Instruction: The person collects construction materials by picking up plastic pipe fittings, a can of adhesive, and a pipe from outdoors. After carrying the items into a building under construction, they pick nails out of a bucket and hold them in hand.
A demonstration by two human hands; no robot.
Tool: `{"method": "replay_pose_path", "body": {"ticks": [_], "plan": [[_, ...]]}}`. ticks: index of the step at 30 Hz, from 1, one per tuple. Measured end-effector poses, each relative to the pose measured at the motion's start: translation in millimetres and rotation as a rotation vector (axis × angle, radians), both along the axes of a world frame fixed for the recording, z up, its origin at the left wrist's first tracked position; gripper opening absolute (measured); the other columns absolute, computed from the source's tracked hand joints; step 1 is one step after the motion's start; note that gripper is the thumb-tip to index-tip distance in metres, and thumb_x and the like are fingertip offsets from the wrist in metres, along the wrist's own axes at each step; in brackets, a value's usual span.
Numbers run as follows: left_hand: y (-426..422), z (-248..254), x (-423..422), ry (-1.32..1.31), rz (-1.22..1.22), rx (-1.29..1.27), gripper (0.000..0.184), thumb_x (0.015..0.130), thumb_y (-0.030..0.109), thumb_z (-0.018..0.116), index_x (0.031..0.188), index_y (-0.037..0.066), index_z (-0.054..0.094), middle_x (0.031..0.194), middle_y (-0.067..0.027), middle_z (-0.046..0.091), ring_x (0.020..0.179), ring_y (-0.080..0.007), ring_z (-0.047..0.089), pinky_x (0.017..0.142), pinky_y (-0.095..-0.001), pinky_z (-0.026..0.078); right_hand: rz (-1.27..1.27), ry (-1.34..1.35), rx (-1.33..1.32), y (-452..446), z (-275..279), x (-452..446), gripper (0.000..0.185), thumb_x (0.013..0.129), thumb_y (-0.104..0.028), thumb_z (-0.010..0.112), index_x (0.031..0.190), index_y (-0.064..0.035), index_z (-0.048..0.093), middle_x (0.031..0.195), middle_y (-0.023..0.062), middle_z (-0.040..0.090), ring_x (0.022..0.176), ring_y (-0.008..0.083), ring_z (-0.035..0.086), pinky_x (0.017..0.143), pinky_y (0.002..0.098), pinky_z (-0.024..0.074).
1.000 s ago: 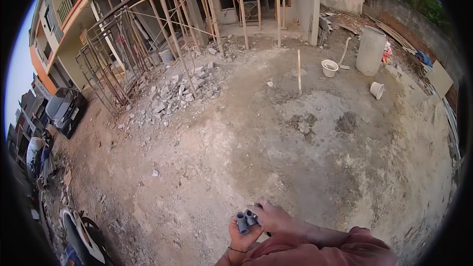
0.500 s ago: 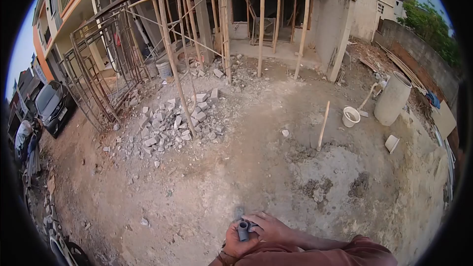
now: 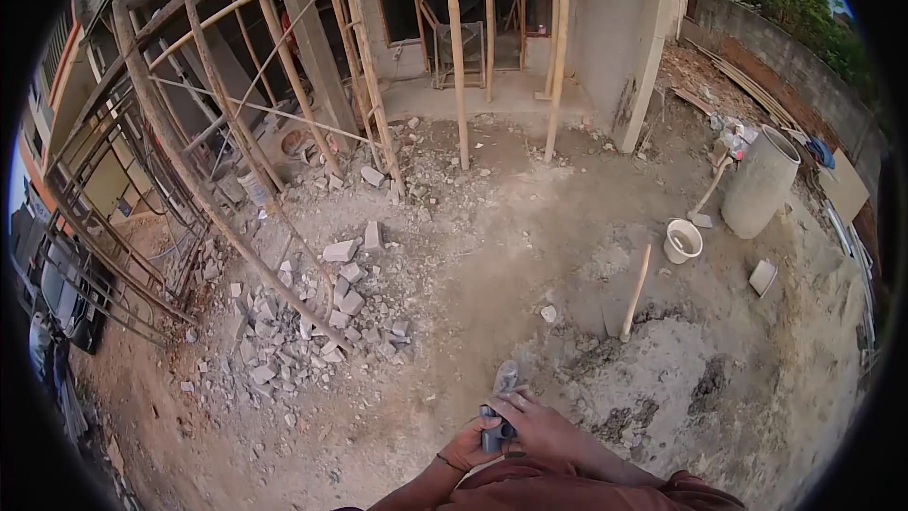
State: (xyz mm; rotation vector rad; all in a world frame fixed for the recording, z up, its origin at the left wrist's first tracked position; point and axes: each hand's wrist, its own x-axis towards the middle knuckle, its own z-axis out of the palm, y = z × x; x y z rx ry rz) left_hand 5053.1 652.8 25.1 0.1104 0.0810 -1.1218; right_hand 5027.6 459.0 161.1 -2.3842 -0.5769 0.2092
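In the head view, a grey plastic pipe fitting [image 3: 490, 426] is held low in front of my body, at the bottom middle. My left hand [image 3: 467, 447] wraps round its left side, with a dark band on the wrist. My right hand [image 3: 532, 424] lies over its other side, fingers curled onto it, hiding part of its shape. Just beyond the hands a grey, dusty shoe [image 3: 507, 377] shows on the ground.
Broken blocks [image 3: 331, 312] lie ahead on the left beneath leaning bamboo poles [image 3: 457, 66]. To the right are a wooden handle [image 3: 637, 293] standing by wet mortar [image 3: 667, 369], a white bucket [image 3: 683, 241], a tipped container [image 3: 762, 277] and a concrete cylinder [image 3: 759, 185].
The view has moved forward and turned; the poles and broken blocks now appear nearer and farther left. A shoe shows more fully. Both hands stay on the pipe fitting, slightly farther right in view.
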Motion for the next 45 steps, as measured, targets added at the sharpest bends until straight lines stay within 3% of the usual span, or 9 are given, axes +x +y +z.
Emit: {"method": "replay_pose_path", "body": {"ticks": [9, 14, 16, 19, 21, 27, 32, 39, 45], "plan": [[-80.8, 91.2, 329.0, -0.029, 0.305, 0.202, 0.077, 0.088, 0.023, 0.073, 0.156, 0.013, 0.039, 0.151, -0.0122, 0.052, 0.141, -0.0318, 0.049, 0.116, -0.0582, 0.041, 0.238, 0.117, 0.058, -85.6, 48.3, 368.0, 0.072, 0.094, -0.011, 0.058, 0.159, -0.0006, 0.028, 0.157, 0.0275, 0.038, 0.143, 0.0501, 0.040, 0.117, 0.0529, 0.0407], [-123.9, 94.7, 515.3, -0.195, 0.338, 0.301, 0.094, 0.086, 0.026, 0.076, 0.164, 0.023, 0.024, 0.157, -0.0064, 0.044, 0.142, -0.0323, 0.048, 0.112, -0.0560, 0.047, 0.317, 0.055, -0.003, -127.6, 34.8, 557.7, 0.076, 0.090, -0.009, 0.065, 0.157, 0.0022, 0.030, 0.157, 0.0266, 0.036, 0.147, 0.0469, 0.036, 0.119, 0.0506, 0.0387], [-139.9, 65.5, 584.2, -0.080, 0.301, 0.355, 0.091, 0.088, 0.027, 0.074, 0.164, 0.023, 0.025, 0.155, -0.0087, 0.046, 0.140, -0.0333, 0.051, 0.112, -0.0574, 0.047, 0.317, 0.070, 0.018, -146.4, 16.2, 629.2, 0.077, 0.090, -0.008, 0.065, 0.157, 0.0017, 0.029, 0.159, 0.0270, 0.034, 0.148, 0.0475, 0.034, 0.120, 0.0508, 0.0372], [-168.8, -5.3, 700.9, 0.178, 0.293, 0.199, 0.051, 0.094, 0.030, 0.067, 0.142, 0.017, 0.056, 0.139, -0.0164, 0.061, 0.128, -0.0348, 0.060, 0.105, -0.0600, 0.051, 0.086, 0.182, 0.060, -184.3, 17.7, 738.5, 0.079, 0.089, -0.004, 0.065, 0.159, 0.0018, 0.027, 0.162, 0.0279, 0.030, 0.149, 0.0481, 0.034, 0.121, 0.0488, 0.0364], [-209.1, 25.8, 794.2, 0.129, 0.285, 0.102, 0.048, 0.094, 0.030, 0.067, 0.139, 0.015, 0.059, 0.135, -0.0176, 0.063, 0.123, -0.0381, 0.062, 0.101, -0.0601, 0.054, -0.020, 0.282, 0.056, -221.1, 19.2, 798.1, 0.080, 0.089, -0.003, 0.065, 0.159, 0.0018, 0.026, 0.163, 0.0280, 0.028, 0.148, 0.0482, 0.035, 0.121, 0.0479, 0.0365], [-295.4, 72.7, 1053.3, 0.055, 0.109, 0.051, 0.037, 0.098, 0.030, 0.066, 0.129, 0.012, 0.059, 0.139, -0.0234, 0.051, 0.130, -0.0365, 0.048, 0.086, -0.0432, 0.059, -0.744, 0.060, 0.133, -384.2, 33.7, 949.5, 0.059, 0.090, 0.002, 0.061, 0.148, -0.0016, 0.049, 0.143, 0.0251, 0.057, 0.128, 0.0421, 0.059, 0.106, 0.0459, 0.0505], [-394.8, 77.4, 1242.1, 0.114, 0.033, 0.057, 0.036, 0.100, 0.034, 0.064, 0.129, 0.012, 0.059, 0.138, -0.0225, 0.047, 0.128, -0.0329, 0.045, 0.077, -0.0331, 0.059, -1.106, 0.092, 0.198, -513.0, -39.3, 1041.5, 0.046, 0.092, -0.005, 0.067, 0.136, 0.0015, 0.058, 0.119, 0.0253, 0.071, 0.098, 0.0387, 0.073, 0.085, 0.0451, 0.0571], [-563.5, 68.3, 1454.1, 0.217, 0.097, -0.078, 0.037, 0.103, 0.039, 0.059, 0.127, 0.011, 0.060, 0.139, -0.0222, 0.044, 0.126, -0.0318, 0.043, 0.075, -0.0318, 0.059, -0.901, 0.332, 0.041, -653.4, -103.4, 1278.2, 0.041, 0.090, -0.007, 0.071, 0.130, 0.0014, 0.063, 0.114, 0.0285, 0.071, 0.097, 0.0388, 0.074, 0.081, 0.0440, 0.0582], [-665.6, 77.2, 1613.0, 0.225, 0.229, -0.142, 0.046, 0.103, 0.047, 0.057, 0.133, 0.012, 0.059, 0.142, -0.0236, 0.041, 0.129, -0.0331, 0.041, 0.085, -0.0379, 0.057, -0.672, 0.268, 0.187, -725.5, -41.6, 1514.6, 0.043, 0.091, -0.006, 0.070, 0.133, 0.0018, 0.061, 0.118, 0.0244, 0.071, 0.099, 0.0355, 0.074, 0.085, 0.0422, 0.0587]]}}
